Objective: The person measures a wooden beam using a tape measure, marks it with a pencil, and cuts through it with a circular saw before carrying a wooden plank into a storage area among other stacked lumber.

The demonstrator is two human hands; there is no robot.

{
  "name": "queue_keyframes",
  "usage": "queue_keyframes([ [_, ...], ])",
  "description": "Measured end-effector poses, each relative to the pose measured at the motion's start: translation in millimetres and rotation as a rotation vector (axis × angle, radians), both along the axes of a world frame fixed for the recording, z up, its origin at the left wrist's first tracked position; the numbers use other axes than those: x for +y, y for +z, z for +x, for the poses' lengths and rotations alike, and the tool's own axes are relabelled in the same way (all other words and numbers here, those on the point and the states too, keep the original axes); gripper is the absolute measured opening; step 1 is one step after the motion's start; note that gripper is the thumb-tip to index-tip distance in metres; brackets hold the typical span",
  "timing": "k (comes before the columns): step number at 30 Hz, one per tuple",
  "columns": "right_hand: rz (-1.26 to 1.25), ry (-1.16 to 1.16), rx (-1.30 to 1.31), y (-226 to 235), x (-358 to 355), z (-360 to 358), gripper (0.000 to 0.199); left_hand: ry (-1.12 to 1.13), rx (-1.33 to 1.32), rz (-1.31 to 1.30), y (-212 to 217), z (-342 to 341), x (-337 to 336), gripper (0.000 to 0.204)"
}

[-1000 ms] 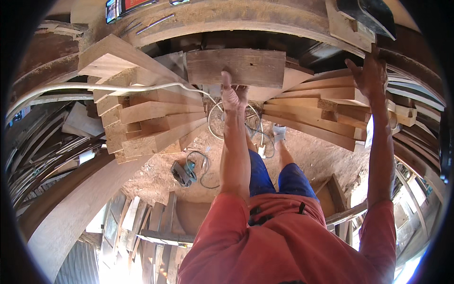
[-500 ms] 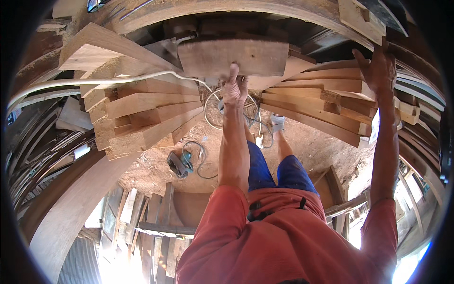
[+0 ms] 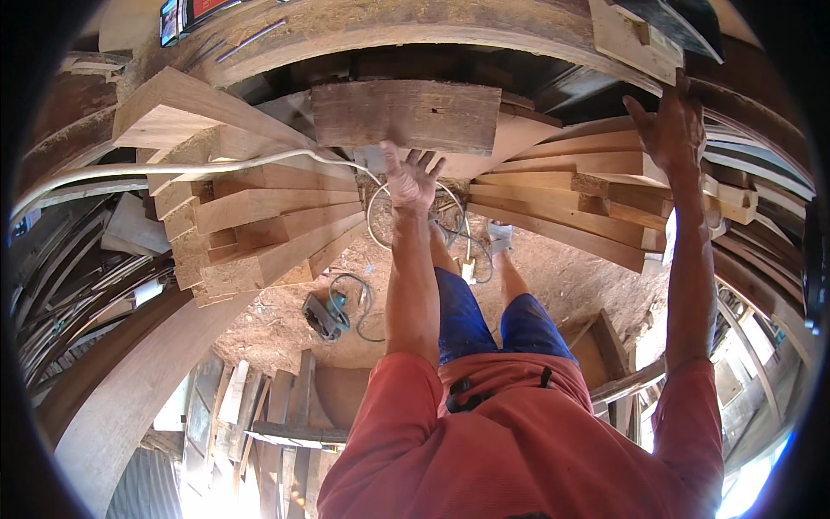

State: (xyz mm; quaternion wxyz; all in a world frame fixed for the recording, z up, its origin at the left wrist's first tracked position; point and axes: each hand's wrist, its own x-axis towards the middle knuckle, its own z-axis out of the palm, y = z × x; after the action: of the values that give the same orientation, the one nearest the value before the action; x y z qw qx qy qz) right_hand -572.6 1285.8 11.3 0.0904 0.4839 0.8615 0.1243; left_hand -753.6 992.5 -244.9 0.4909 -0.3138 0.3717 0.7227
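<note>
A short, dark, weathered board [image 3: 411, 112] lies across the gap between two stacks of lumber, its broad face toward me. Just below its near edge is my left hand [image 3: 411, 183], palm up with the fingers spread. The thumb tip overlaps the board's lower edge; whether it touches cannot be told. My right hand [image 3: 676, 134] is raised at the right, thumb apart and fingers stretched up against the edge of a timber [image 3: 635, 43]. Nothing shows in its grasp, though its fingertips are partly hidden.
Sawn planks are stacked at left [image 3: 268, 208] and right [image 3: 562, 182]. A white cable [image 3: 233, 164] crosses the left stack and loops down. On the dirt floor sits a corded power tool [image 3: 326, 316]. A thick beam [image 3: 415, 26] spans the far side.
My left hand has let go of the board, its fingers opening out below it. The board now shows a darker, rougher face. My right hand remains at the timber edge.
</note>
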Motion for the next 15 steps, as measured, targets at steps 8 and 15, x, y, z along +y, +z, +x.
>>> queue_keyframes([
  [8,0.045,-0.019,-0.021,-4,3,12,0.075,-0.436,1.702,-0.675,91,-74,30,0.047],
  [15,0.035,0.145,0.045,-7,4,6,0.060,-1.435,1.980,-1.004,-25,-211,141,0.037],
])
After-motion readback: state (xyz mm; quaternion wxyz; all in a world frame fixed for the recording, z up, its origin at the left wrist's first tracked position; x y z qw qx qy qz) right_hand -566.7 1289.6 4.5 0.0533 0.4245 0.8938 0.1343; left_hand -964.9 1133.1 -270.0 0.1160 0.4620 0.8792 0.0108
